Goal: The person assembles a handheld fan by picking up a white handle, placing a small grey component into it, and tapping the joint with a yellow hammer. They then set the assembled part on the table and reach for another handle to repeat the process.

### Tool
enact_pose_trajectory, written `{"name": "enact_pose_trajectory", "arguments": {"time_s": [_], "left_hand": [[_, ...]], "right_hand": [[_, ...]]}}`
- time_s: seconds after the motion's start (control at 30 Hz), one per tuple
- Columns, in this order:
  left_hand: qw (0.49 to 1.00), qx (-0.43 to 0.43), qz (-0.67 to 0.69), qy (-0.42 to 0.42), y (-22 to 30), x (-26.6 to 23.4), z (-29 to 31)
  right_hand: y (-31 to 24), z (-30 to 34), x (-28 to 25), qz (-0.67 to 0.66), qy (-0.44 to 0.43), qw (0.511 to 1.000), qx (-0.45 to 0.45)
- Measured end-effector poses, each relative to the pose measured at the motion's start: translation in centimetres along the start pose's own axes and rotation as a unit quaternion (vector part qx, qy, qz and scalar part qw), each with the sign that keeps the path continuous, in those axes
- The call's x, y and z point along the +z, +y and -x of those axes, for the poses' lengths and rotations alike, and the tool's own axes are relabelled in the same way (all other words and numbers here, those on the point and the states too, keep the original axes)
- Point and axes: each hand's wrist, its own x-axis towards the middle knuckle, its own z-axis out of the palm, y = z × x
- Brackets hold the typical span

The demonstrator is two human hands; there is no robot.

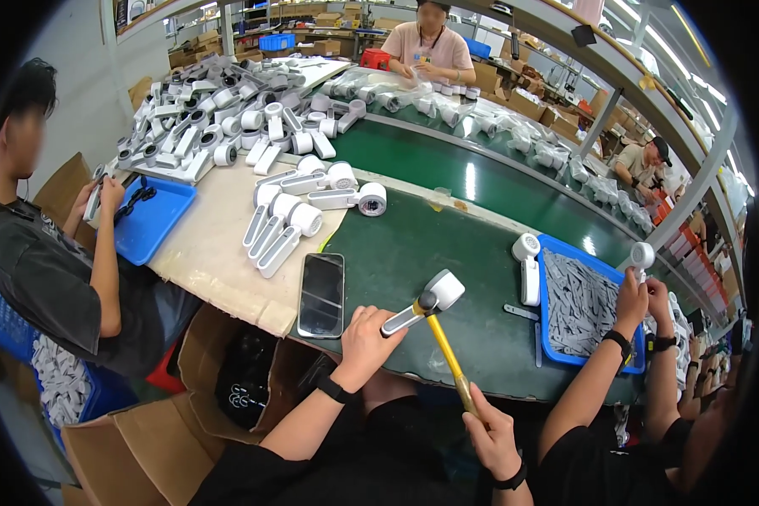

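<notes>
My left hand (366, 344) is closed round the grey handle of a white handheld fan (447, 288), its round head pointing away to the right. My right hand (491, 428) grips the lower end of a hammer (449, 354) with a yellow handle. The hammer's dark rounded head lies against or just over the fan where handle and head meet; contact cannot be told for sure. Left of the fan a black-screened phone (321, 295) rests on the green table mat (430, 228). Beyond the phone lie several similar fans (288, 221).
A large pile of fans (219, 110) covers the far left. At right, a blue tray (550, 350) holds grey strips, beside a co-worker's hands (641, 304). A person at left works over another blue tray (156, 215). An opened cardboard box (202, 371) stands below the table edge. A green conveyor (447, 169) runs behind.
</notes>
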Motion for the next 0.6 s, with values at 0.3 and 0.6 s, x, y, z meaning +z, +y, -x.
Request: {"name": "enact_pose_trajectory", "arguments": {"time_s": [0.3,0.6], "left_hand": [[0.999,-0.001,-0.05,0.015,-0.5,0.4,0.1],[0.997,0.033,0.042,0.064,-0.1,0.0,0.2]], "right_hand": [[-1.2,0.9,-0.1,0.008,-0.049,0.999,-0.012],[-2.0,0.4,-0.1,-0.011,-0.018,0.998,-0.054]]}}
